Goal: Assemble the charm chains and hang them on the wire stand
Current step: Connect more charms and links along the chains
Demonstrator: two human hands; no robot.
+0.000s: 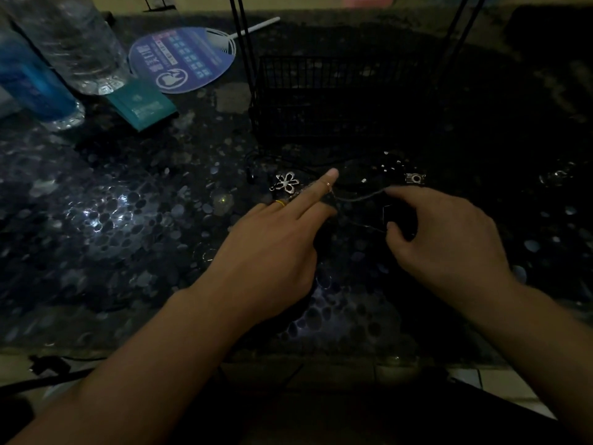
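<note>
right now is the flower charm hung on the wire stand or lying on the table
Lying on the table: the flower charm rests flat beside the left hand, in front of the wire stand.
</note>
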